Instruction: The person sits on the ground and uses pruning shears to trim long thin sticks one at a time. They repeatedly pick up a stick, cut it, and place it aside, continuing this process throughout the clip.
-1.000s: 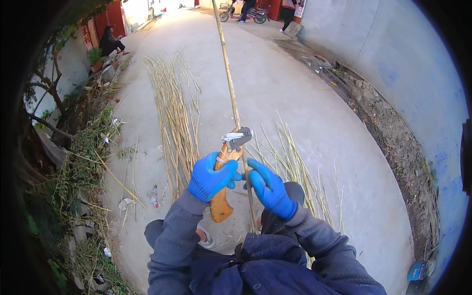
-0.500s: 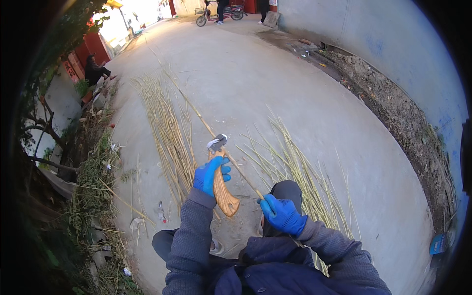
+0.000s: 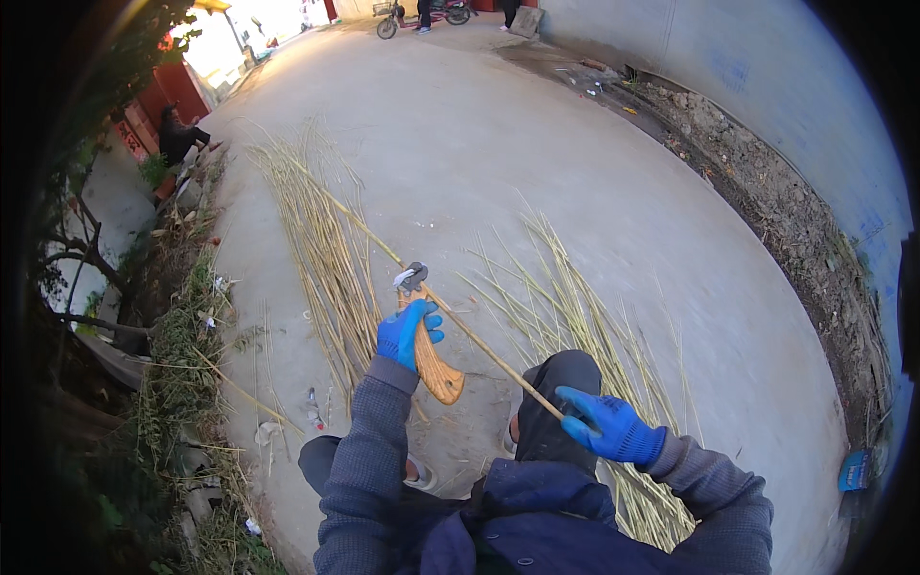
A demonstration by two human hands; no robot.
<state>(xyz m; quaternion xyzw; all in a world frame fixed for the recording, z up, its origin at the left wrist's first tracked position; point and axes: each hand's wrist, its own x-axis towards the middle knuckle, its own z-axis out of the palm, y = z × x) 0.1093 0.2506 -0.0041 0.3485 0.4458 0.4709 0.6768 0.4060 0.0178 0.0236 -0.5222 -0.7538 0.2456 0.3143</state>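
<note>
My left hand, in a blue glove, is closed round a wooden-handled tool with a small dark metal head; its curved handle points down toward me. A long, thin dry stalk runs slantwise past or through that head; the exact contact is too small to make out. Its near end is at the fingers of my right hand, also gloved in blue, which grip it above my knee. The far part of the stalk lies over a bundle of tan stalks on the left.
A second pile of greenish stalks spreads on the concrete at right, partly under my right arm. Dry weeds and litter line the left edge. A person sits far left; others stand near a parked bike ahead.
My right hand has moved right and toward me, drawing the stalk along past the tool head. The left hand with the tool has stayed nearly in place.
</note>
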